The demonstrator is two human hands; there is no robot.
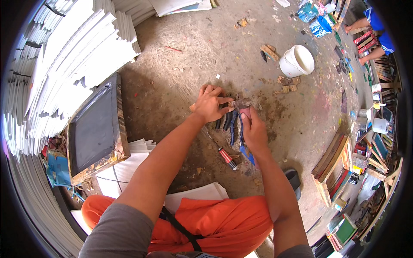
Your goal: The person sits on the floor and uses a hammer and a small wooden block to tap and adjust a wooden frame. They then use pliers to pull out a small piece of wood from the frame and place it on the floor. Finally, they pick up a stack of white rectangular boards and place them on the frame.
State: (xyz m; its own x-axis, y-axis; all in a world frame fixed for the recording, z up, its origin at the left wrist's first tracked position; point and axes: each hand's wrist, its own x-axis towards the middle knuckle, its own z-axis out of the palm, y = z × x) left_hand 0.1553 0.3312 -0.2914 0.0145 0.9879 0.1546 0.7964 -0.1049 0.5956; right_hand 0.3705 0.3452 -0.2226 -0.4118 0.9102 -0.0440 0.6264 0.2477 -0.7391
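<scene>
My right hand (254, 129) is closed round the reddish handle of a hammer (241, 103), whose metal head is low over the concrete floor. My left hand (209, 104) reaches in from the left, thumb and fingers pinched together right beside the hammer head. What it pinches is too small to make out. A bit of wood (192, 108) pokes out by its wrist. Below the hands lie blue-handled pliers (233, 129) and a dark-handled tool (218, 122), partly overlapped by one another. Nearer me, a screwdriver (227, 158) with a red, white and blue handle rests on the floor.
Tall stacks of white sheets (73, 56) fill the left, with a dark-faced wooden frame (97, 129) before them. A white bucket (297, 60) and wood scraps (269, 52) stand beyond my hands. Wooden frames (333, 163) lie at right; another person's leg (359, 26) shows far right.
</scene>
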